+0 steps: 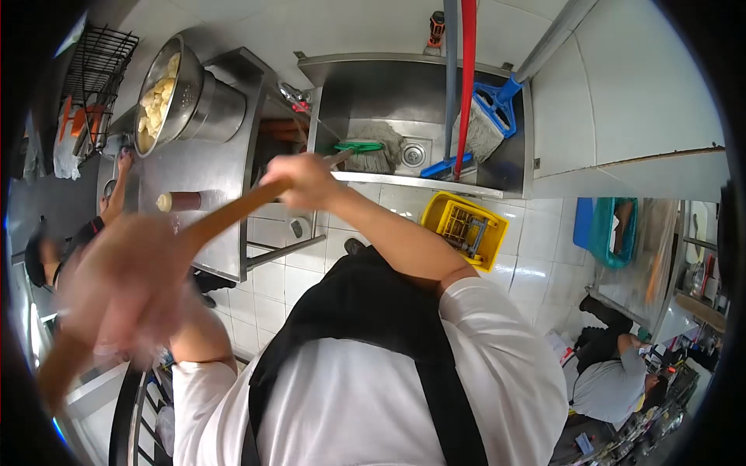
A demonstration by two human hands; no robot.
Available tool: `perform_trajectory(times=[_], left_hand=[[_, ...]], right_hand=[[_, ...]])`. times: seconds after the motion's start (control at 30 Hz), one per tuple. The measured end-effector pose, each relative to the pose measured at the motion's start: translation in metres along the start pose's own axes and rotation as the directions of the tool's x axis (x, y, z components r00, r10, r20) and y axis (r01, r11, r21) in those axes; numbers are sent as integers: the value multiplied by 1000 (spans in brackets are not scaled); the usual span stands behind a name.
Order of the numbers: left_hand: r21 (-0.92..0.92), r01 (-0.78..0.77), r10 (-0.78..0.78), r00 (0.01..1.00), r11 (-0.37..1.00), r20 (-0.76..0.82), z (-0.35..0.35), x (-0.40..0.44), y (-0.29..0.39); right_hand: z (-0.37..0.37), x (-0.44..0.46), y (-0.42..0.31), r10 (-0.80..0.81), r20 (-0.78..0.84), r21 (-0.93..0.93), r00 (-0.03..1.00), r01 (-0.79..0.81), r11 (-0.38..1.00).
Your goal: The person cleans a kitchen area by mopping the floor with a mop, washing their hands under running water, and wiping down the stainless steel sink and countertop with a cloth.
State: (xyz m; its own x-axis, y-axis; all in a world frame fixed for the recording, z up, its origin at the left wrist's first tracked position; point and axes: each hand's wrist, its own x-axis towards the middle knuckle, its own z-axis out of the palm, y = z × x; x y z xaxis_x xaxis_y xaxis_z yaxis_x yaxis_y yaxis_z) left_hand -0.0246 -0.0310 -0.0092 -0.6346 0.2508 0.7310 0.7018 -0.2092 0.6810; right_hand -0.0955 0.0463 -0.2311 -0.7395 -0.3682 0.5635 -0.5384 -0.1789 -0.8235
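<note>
Both my hands grip the wooden handle of a mop (pixel 225 217), which runs from the lower left toward the mop sink. My right hand (pixel 299 180) is closed round the shaft, nearer the mop's head. Blurred by motion, my left hand (pixel 132 279) is wrapped on the upper part of the handle. The mop's grey strings (pixel 377 159), held in a green clamp (pixel 359 146), lie in the steel sink (pixel 350 85) beside the drain (pixel 413 154).
Other mops with a red pole (pixel 466 70) and a blue clamp (pixel 495 109) stand in the sink. A yellow wringer bucket (pixel 489 256) sits on the tiles. Left, a steel table (pixel 217 171) bears a colander (pixel 183 93) of pale chunks and a sauce bottle (pixel 184 201). Other people work left and right.
</note>
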Motion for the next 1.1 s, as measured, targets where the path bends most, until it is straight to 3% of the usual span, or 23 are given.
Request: perform_trajectory(times=[0.07,0.13,0.2,0.23,0.27,0.33,0.4,0.43,0.47,0.5,0.53,0.6,0.7,0.73,0.8,0.9,0.97,1.0,1.07,1.1], left_hand=[[161,123,-109,990,979,-90,-2,-19,-35],[180,134,-110,984,974,-139,-4,-15,-29],[286,186,-158,980,940,-119,-5,-5,13],[170,152,-181,969,974,171,-24,6,42],[50,187,-189,875,981,446,-42,17,70],[-143,187,-61,785,972,616,-25,37,111],[-330,179,144,643,927,752,-10,63,111],[-416,189,257,546,890,797,-4,79,100],[-398,40,185,839,916,511,0,55,81],[-258,-2,90,940,966,329,-7,32,53],[-98,27,-11,986,995,169,-16,13,22],[62,180,-169,974,982,-149,-19,-11,-16],[194,176,-143,974,965,-175,-10,-6,-6],[217,83,-54,989,973,-135,-25,-8,16],[69,6,-11,997,998,76,-14,12,65],[-181,-46,112,919,982,377,5,60,143],[-449,-68,273,870,891,411,12,69,143],[-606,-104,374,864,789,338,23,75,127],[-512,-112,290,914,852,284,21,69,87],[-244,-40,108,956,969,272,12,42,48]], right_hand=[[-1,-10,47,283,-234,-105,930,-314,944],[-4,-7,64,265,-106,-173,958,-280,944],[-12,0,29,115,151,-116,982,-98,988],[-24,18,10,7,286,-80,958,17,997],[-19,26,-14,11,417,-39,909,6,999],[-9,29,-58,-131,606,201,785,8,980],[-12,30,-91,-57,721,83,691,-4,997],[-10,27,-80,-128,587,188,799,19,982],[-8,22,-59,-187,434,284,881,63,957],[-11,18,-35,-73,302,182,950,18,983],[-10,10,-10,37,150,95,988,-51,994],[3,-11,42,256,-135,41,957,-253,967],[2,-4,38,258,-47,-208,965,-262,942],[4,-2,31,165,40,-170,985,-156,973],[-5,21,-15,-51,215,-72,975,68,995],[-19,36,-97,-95,484,118,870,42,992],[-26,36,-119,-105,607,140,787,24,990],[-27,35,-110,-113,535,138,837,45,989],[-26,26,-66,-131,386,133,913,86,987],[-26,14,-29,-82,256,64,963,68,996]])
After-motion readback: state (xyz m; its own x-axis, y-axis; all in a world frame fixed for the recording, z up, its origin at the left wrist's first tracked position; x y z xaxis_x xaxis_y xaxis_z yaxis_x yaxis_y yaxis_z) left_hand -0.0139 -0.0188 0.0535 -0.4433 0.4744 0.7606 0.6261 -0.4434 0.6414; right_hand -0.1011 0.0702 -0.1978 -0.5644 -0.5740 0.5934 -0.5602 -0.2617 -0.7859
